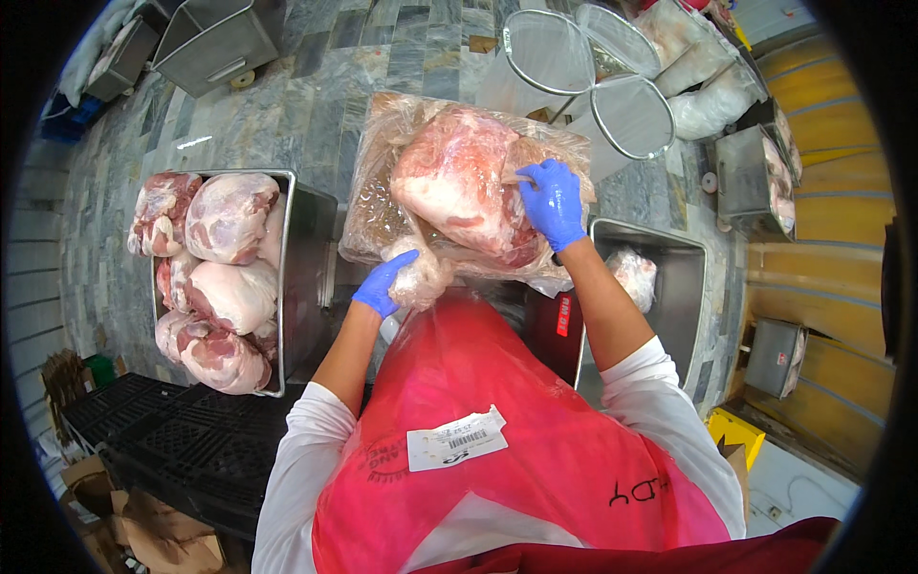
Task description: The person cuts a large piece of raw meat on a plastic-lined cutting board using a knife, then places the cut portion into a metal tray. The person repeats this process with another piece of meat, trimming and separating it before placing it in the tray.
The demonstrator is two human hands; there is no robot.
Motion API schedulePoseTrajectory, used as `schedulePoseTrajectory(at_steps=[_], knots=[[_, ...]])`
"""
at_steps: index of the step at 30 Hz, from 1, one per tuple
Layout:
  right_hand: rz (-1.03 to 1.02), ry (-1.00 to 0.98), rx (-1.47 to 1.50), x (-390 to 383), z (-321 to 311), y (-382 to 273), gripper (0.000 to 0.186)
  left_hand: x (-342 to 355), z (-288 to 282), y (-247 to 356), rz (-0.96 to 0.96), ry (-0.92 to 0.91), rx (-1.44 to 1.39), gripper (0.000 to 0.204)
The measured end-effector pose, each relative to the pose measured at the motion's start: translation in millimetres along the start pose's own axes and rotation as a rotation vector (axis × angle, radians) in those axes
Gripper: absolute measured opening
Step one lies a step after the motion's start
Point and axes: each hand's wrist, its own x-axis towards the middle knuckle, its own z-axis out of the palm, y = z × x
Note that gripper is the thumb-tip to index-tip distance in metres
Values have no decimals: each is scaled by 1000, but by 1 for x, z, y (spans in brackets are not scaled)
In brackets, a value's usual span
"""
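Note:
A large pink and white cut of raw meat (457, 172) lies in front of me, on a box lined with clear plastic film (368, 206). Gathered in my left hand (385, 284) is a crumpled bunch of this film (421, 275) at the box's near left corner. My right hand (555, 203) pinches a loose flap of the film beside the meat's right side. Both hands wear blue gloves, and their fingers are closed. What lies under the meat is hidden.
Several meat cuts (229, 297) fill a metal tub (285, 277) on the left. Another metal tub (684, 287) at right holds a plastic-wrapped bundle (633, 277). Beyond the box stand hoops with clear bags (550, 53). Black pallets (182, 445) sit at lower left.

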Motion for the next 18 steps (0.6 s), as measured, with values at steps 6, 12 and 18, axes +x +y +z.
schedulePoseTrajectory(at_steps=[6, 12, 18], knots=[[27, 81, 212, 2, -2, 9, 37, -8, 21, 19, -12, -16, 207, 46], [73, 306, 312, -25, -11, 26, 56, 17, -31, 11, 204, 225, 591, 53], [470, 115, 162, -106, 67, 141, 51, 11, -21, -2, 631, 325, 893, 52]])
